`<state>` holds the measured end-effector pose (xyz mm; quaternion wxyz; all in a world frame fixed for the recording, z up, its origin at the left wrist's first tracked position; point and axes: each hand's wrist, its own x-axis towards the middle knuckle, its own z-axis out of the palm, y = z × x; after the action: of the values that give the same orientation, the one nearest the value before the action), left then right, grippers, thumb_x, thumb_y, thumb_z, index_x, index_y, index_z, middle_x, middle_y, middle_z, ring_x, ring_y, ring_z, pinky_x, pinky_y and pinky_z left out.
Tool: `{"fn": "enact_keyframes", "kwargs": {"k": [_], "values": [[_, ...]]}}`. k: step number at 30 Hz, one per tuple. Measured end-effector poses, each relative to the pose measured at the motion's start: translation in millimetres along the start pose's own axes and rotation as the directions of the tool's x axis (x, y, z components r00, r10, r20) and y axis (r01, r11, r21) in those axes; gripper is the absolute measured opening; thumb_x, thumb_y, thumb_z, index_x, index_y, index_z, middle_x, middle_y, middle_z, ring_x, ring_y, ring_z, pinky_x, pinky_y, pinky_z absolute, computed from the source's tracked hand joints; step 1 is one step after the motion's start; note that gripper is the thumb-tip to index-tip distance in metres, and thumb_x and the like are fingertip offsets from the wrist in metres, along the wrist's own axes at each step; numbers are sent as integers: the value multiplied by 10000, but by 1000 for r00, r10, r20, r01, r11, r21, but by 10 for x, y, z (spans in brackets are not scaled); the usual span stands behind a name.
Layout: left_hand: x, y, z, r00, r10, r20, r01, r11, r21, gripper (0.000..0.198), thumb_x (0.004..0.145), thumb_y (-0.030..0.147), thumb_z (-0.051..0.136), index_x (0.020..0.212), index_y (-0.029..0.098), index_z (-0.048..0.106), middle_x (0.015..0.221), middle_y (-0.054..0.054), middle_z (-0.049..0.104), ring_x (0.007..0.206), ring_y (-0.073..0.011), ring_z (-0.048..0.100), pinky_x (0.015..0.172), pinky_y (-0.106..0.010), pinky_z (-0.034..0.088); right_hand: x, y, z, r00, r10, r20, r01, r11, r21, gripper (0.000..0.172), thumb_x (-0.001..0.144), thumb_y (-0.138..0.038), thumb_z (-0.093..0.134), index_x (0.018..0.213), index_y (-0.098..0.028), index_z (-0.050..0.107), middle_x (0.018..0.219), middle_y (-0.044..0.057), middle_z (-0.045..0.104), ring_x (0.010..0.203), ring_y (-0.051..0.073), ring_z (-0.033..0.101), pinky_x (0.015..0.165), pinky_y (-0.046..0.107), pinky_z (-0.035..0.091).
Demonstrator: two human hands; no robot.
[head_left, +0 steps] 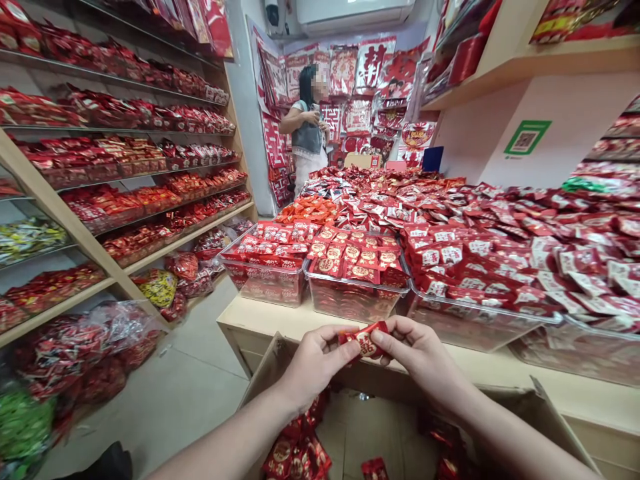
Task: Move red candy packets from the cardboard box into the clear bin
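Both my hands hold one red wrapped candy (369,343) with gold printing, above an open cardboard box (517,407). My left hand (320,360) pinches its left end between thumb and fingers. At its right end, my right hand (417,347) grips it the same way. Inside the box, more red packets (297,453) lie in a heap at the left, with a few others at the bottom and right. Just beyond my hands stands a clear plastic bin (357,303) filled with rows of similar red and gold packets.
More clear bins (475,323) full of red packets cover the light wooden counter (270,325). Shelves (125,177) of packets line the left wall, with filled plastic bags (95,347) on the floor below. A person (307,127) stands at the back beside the counter.
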<state>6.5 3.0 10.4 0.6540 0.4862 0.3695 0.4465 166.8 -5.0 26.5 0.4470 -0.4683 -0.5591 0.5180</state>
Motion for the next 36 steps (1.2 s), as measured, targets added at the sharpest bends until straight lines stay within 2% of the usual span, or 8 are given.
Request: {"fn": "enact_keyframes", "kwargs": {"k": [11, 14, 17, 20, 27, 31, 34, 36], "values": [[-65, 12, 46, 996, 92, 14, -89, 984, -154, 158, 725, 224, 572, 823, 139, 663, 848, -53, 630, 781, -149, 549, 736, -258, 406, -33, -115, 25, 995, -100, -11, 100, 995, -24, 215, 726, -372, 540, 718, -158, 526, 631, 6, 559, 578, 97, 540, 525, 196, 442], [-58, -25, 47, 996, 83, -27, -86, 987, -135, 172, 718, 232, 583, 848, 133, 637, 815, -49, 631, 713, -115, 539, 665, -225, 411, -3, -65, -22, 995, -94, -29, 88, 981, -173, 242, 748, -393, 502, 764, -152, 526, 639, 25, 561, 528, 102, 517, 470, 212, 420], [-54, -64, 57, 989, 79, -122, -88, 993, -74, 191, 687, 239, 615, 839, 126, 595, 748, -32, 625, 647, -92, 526, 620, -205, 408, -11, -15, -35, 940, -321, -117, 213, 819, -532, 226, 767, -343, 483, 894, -158, 510, 763, 56, 544, 493, 93, 457, 474, 245, 418], [-63, -82, 72, 985, 79, -154, -86, 995, -41, 185, 672, 251, 626, 785, 126, 550, 714, -15, 602, 645, -90, 520, 618, -204, 405, -78, -19, 24, 837, -547, 8, 381, 574, -725, 158, 788, -244, 453, 929, -178, 482, 939, 91, 487, 640, 119, 504, 591, 269, 458], [-112, -43, 40, 985, 146, -87, -145, 989, 23, 175, 733, 293, 556, 691, 142, 477, 621, 29, 488, 575, -61, 431, 564, -183, 364, -193, -4, 163, 773, -535, 341, 549, 294, -783, 274, 736, -139, 483, 1004, -162, 433, 950, 102, 554, 838, 203, 543, 690, 325, 487], [-139, -21, -6, 961, 272, -54, -268, 961, 66, 221, 816, 330, 413, 742, 146, 512, 690, -6, 511, 651, -96, 469, 631, -221, 383, -146, -123, 78, 737, -601, 308, 563, 296, -771, 272, 762, -85, 404, 1019, -171, 414, 919, 78, 583, 821, 153, 562, 691, 247, 473], [-125, -35, -19, 962, 267, -46, -260, 957, 129, 224, 809, 329, 421, 720, 141, 505, 673, -13, 520, 620, -98, 467, 605, -223, 379, 119, -490, -61, 687, -683, 246, 495, 193, -847, 258, 767, -141, 430, 1022, -176, 424, 880, 63, 595, 776, 154, 567, 665, 247, 449], [-104, -60, -15, 974, 229, -2, -225, 958, 178, 226, 796, 329, 440, 687, 138, 493, 629, -9, 508, 600, -100, 466, 586, -220, 376, 451, -782, -164, 735, -652, 188, 356, 135, -925, 187, 783, -193, 428, 966, -166, 452, 826, 59, 601, 709, 158, 567, 603, 246, 422]]}}
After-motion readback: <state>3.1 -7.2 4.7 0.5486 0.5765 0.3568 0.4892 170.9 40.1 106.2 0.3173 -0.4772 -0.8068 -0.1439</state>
